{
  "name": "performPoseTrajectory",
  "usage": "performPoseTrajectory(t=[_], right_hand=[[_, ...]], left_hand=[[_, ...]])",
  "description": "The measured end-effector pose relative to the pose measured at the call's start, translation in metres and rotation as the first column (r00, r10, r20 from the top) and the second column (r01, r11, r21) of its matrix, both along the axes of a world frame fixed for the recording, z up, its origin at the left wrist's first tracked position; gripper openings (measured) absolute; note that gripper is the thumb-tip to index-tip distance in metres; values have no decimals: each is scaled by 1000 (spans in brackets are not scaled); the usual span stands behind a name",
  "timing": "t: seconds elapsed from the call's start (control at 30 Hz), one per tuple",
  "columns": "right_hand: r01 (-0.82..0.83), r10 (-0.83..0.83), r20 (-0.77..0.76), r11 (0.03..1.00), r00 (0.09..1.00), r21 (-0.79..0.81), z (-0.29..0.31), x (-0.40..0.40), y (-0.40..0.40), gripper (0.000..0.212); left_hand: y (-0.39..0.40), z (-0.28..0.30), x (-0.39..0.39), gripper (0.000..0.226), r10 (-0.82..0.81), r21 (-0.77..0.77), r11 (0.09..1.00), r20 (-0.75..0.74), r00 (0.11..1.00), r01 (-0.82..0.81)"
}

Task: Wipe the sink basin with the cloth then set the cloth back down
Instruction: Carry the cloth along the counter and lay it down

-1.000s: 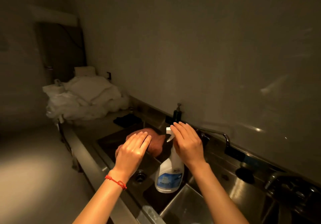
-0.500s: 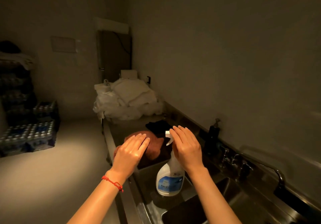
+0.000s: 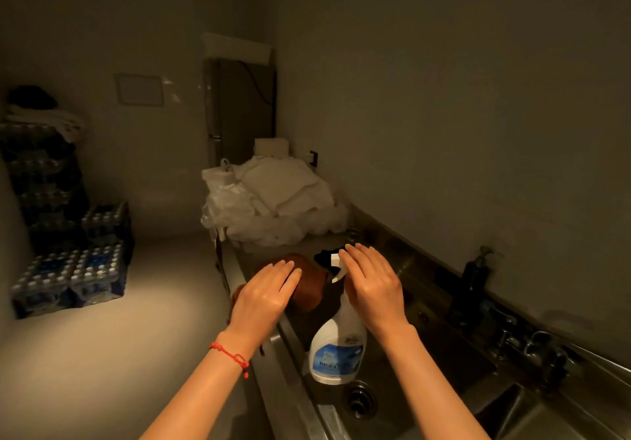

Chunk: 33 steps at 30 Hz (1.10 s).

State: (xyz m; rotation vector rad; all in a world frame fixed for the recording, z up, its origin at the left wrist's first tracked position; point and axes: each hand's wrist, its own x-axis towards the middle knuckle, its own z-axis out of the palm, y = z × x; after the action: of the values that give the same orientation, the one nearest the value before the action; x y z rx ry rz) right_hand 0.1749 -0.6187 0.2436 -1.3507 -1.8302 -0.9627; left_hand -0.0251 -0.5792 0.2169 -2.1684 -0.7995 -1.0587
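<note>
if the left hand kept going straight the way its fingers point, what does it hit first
Most likely the brown cloth. The left hand is held flat, fingers straight and aimed up-right in the view, and the cloth's rounded heap lies just past the fingertips. Depth is unclear, so the hand may pass above it.

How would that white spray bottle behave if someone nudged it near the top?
The spray bottle is tall, narrow-necked and stands upright in the sink basin, so it would probably tip rather than slide. Its smooth plastic looks stiff but likely light. How full it is cannot be told.
</note>
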Motion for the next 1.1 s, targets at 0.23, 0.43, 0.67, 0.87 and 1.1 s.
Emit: performPoseTrajectory(t=[0.23, 0.43, 0.67, 0.87, 1.1], right_hand=[[74, -74, -14, 997, 997, 1, 2, -31, 64, 41], [140, -139, -36, 990, 990, 32, 2, -47, 111, 43], [194, -192, -43, 981, 980, 27, 0, -44, 152, 44], [197, -196, -26, 980, 980, 30, -6, -18, 192, 41], [219, -219, -17, 975, 976, 29, -11, 20, 234, 42]], left_hand=[[75, 8, -31, 60, -46, -72, 996, -2, 999, 46], [129, 12, -49, 61, -122, -77, 989, 11, 992, 123], [188, 6, -40, 38, -181, -3, 983, 45, 982, 181], [233, -2, -7, 42, -212, -25, 977, 29, 977, 213], [282, -2, 39, 45, -251, 1, 968, 7, 968, 251]])
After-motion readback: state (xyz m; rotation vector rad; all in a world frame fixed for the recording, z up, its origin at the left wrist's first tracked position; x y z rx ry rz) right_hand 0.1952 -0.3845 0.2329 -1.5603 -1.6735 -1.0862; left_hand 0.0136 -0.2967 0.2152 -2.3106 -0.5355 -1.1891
